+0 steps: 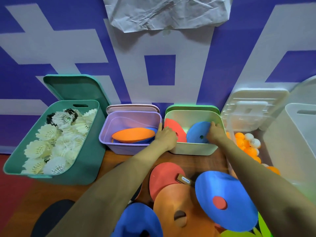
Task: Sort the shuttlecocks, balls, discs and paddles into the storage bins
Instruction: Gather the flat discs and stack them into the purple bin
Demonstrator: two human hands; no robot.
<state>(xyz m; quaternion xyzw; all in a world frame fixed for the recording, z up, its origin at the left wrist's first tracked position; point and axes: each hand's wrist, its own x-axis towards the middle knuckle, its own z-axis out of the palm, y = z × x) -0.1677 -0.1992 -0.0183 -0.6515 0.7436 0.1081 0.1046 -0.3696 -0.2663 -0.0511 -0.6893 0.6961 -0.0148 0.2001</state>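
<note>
While inside the cream bin (pixel 193 148), left hand (pixel 166 135) fingers curl on the red disc (pixel 171 124), right hand (pixel 215 133) fingers pinch the blue disc (pixel 196 134); lay both flat and nested before releasing.

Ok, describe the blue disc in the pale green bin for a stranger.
Against the blue-and-white wall stands a row of bins; the pale green bin is the middle one. Inside, the blue disc leans at the right, under the right hand; its neighbour is a red disc.
</note>
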